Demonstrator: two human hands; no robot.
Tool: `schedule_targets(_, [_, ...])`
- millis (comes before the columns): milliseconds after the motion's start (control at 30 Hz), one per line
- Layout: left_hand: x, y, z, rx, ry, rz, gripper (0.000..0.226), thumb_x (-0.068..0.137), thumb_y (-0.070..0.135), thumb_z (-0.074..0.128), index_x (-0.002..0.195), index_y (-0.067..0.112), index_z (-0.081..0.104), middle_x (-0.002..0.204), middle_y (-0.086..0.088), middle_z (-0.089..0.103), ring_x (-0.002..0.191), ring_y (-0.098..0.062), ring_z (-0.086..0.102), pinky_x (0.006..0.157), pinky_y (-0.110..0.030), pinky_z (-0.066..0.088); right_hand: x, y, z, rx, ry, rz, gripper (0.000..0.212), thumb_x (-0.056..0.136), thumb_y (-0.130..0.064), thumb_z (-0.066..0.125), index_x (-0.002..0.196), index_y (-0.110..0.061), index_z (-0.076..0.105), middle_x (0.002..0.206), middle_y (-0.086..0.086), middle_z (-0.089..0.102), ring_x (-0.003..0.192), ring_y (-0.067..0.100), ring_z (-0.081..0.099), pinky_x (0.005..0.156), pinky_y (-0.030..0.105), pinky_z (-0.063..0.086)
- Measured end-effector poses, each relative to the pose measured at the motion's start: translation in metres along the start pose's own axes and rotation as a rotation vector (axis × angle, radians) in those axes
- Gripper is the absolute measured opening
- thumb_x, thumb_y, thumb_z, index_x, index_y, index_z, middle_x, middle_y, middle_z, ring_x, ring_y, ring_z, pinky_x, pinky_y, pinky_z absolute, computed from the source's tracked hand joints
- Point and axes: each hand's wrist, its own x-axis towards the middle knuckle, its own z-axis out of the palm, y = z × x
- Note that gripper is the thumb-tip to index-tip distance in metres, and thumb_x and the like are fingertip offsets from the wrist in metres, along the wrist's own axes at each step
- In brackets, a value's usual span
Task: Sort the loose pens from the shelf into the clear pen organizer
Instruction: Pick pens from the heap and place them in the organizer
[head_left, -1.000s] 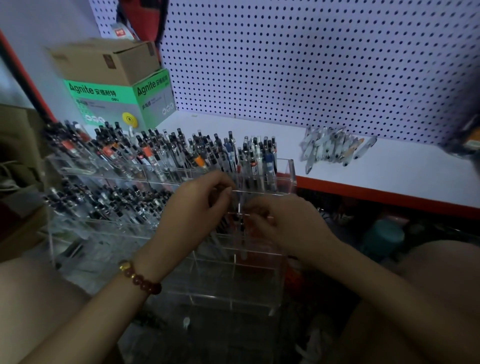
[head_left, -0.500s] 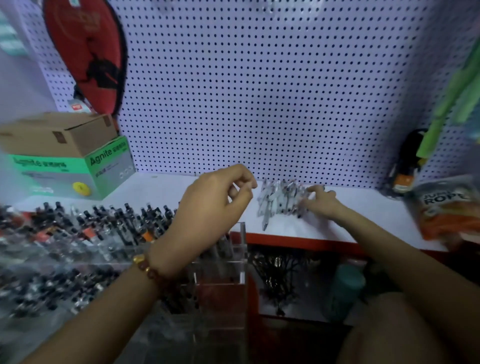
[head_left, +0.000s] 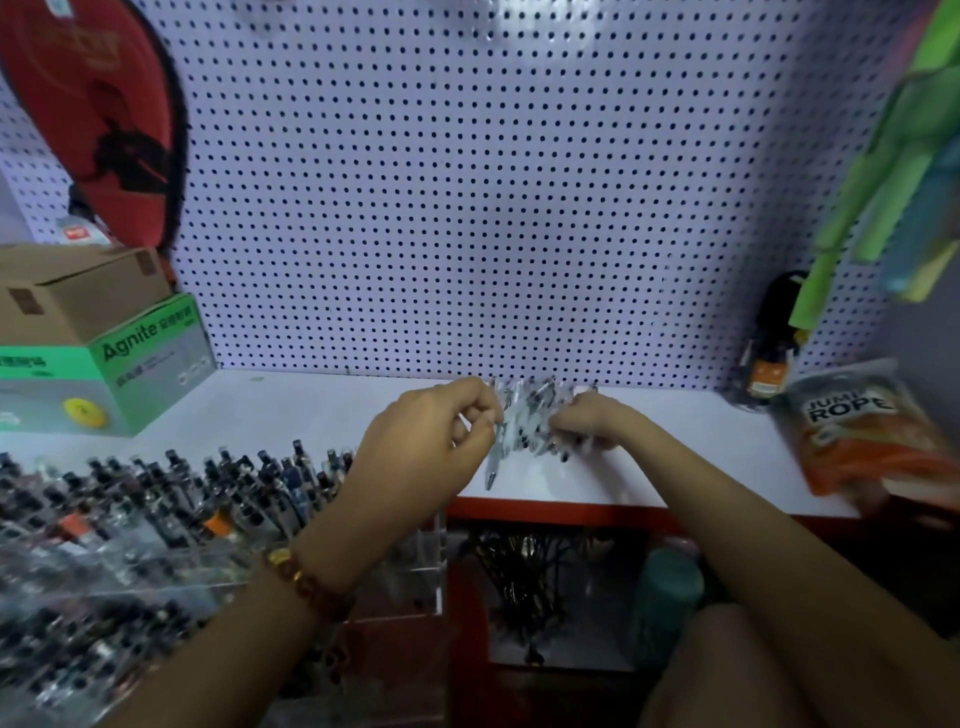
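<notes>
A heap of loose clear-barrelled pens (head_left: 530, 421) lies on the white shelf (head_left: 311, 410), just in front of the pegboard. My left hand (head_left: 431, 441) is at the heap's left side, its fingers curled and pinching one pen that points down toward the shelf edge. My right hand (head_left: 592, 421) rests on the heap's right side with fingers curled into the pens. The clear pen organizer (head_left: 405, 571) stands at lower left, packed with several upright pens; its right compartments look bare.
A green and brown cardboard box (head_left: 104, 358) sits at the shelf's left end. A jump rope packet (head_left: 862, 431) lies at the right end, beside a dark hanging item (head_left: 774, 353). Under the red shelf edge (head_left: 561, 506) stands a teal bottle (head_left: 665, 597).
Both hands left the organizer and went up to the pen heap. Since half a second ago my left hand has reached the heap and pinched a pen; my right hand stays on it.
</notes>
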Motion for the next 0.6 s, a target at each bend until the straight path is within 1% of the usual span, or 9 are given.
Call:
schedule_targets(67, [0.000,0.000,0.001,0.011,-0.006,-0.002,0.014,0.093,0.021,0.053,0.087,0.030,0.061,0.079,0.013,0.065,0.069,-0.009,0.061,0.065,-0.037,0.053,0.004,-0.007,0.005,-0.110,-0.027,0.016,0.022,0.085,-0.016,0.053,0.077,-0.002,0.069,0.073,0.007,0.061,0.055,0.018,0.051,0.053,0.023,0.041])
schedule_targets(133, [-0.001,0.000,0.001,0.013,-0.005,-0.004,0.014,0.093,0.020,0.053,0.087,0.030,0.060,0.079,0.013,0.065,0.069,-0.010,0.061,0.065,-0.036,0.053,0.008,-0.012,0.012,-0.094,-0.003,0.033,0.028,0.090,-0.011,0.050,0.104,0.006,0.067,0.087,0.016,0.062,0.061,0.022,0.052,0.064,0.031,0.048])
schedule_targets(200, [0.000,-0.001,0.001,0.013,0.002,-0.005,0.014,0.093,0.020,0.053,0.087,0.030,0.061,0.078,0.012,0.065,0.069,-0.010,0.061,0.065,-0.037,0.053,0.007,-0.016,0.016,-0.004,0.034,0.044,0.032,0.093,-0.009,0.048,0.119,0.009,0.050,0.077,0.016,0.059,0.055,0.021,0.049,0.062,0.037,0.051])
schedule_targets(233, [0.000,-0.002,0.001,0.013,0.005,-0.006,0.014,0.093,0.019,0.053,0.087,0.029,0.061,0.078,0.012,0.065,0.069,-0.010,0.061,0.065,-0.038,0.053,0.017,-0.015,0.019,0.039,0.063,0.079,0.057,0.094,-0.010,0.047,0.132,0.018,0.015,0.067,0.011,0.053,0.052,0.018,0.045,0.053,0.034,0.047])
schedule_targets(267, [0.000,-0.003,0.001,0.013,0.010,-0.008,0.014,0.093,0.019,0.054,0.086,0.029,0.061,0.078,0.013,0.065,0.068,-0.010,0.061,0.065,-0.038,0.053,0.012,-0.016,0.019,0.047,0.094,0.066,0.022,0.095,-0.012,0.047,0.105,-0.007,0.029,0.065,0.006,0.049,0.052,0.016,0.043,0.047,0.030,0.040])
schedule_targets(300, [0.000,-0.004,0.001,0.013,0.014,-0.011,0.014,0.093,0.019,0.054,0.086,0.030,0.061,0.077,0.013,0.065,0.068,-0.010,0.061,0.065,-0.039,0.053,0.019,-0.013,0.023,0.057,0.143,0.047,0.040,0.094,-0.014,0.048,0.129,0.003,0.035,0.069,0.004,0.048,0.054,0.015,0.043,0.047,0.028,0.035])
schedule_targets(433, [0.000,-0.006,0.001,0.029,0.018,-0.021,0.015,0.092,0.020,0.053,0.085,0.032,0.060,0.076,0.014,0.065,0.067,-0.007,0.061,0.064,-0.038,0.053,0.028,-0.005,0.028,0.137,0.155,0.031,0.069,0.093,-0.008,0.047,0.150,-0.002,0.007,0.077,0.005,0.052,0.058,0.016,0.045,0.048,0.028,0.033])
schedule_targets(533, [0.000,-0.006,0.001,0.025,0.025,-0.024,0.015,0.092,0.021,0.053,0.085,0.032,0.061,0.076,0.016,0.065,0.067,-0.006,0.061,0.063,-0.037,0.054,0.034,0.004,0.027,0.251,0.192,0.018,0.065,0.095,0.003,0.038,0.148,0.003,0.000,0.064,0.005,0.044,0.054,0.015,0.038,0.049,0.028,0.032])
schedule_targets(600, [-0.001,-0.006,0.000,0.010,0.026,-0.026,0.015,0.092,0.021,0.054,0.086,0.032,0.062,0.077,0.015,0.065,0.067,-0.007,0.061,0.062,-0.038,0.054,0.034,0.010,0.024,0.313,0.222,-0.005,0.058,0.096,0.003,0.035,0.146,0.003,0.007,0.067,0.004,0.041,0.057,0.014,0.037,0.060,0.035,0.042])
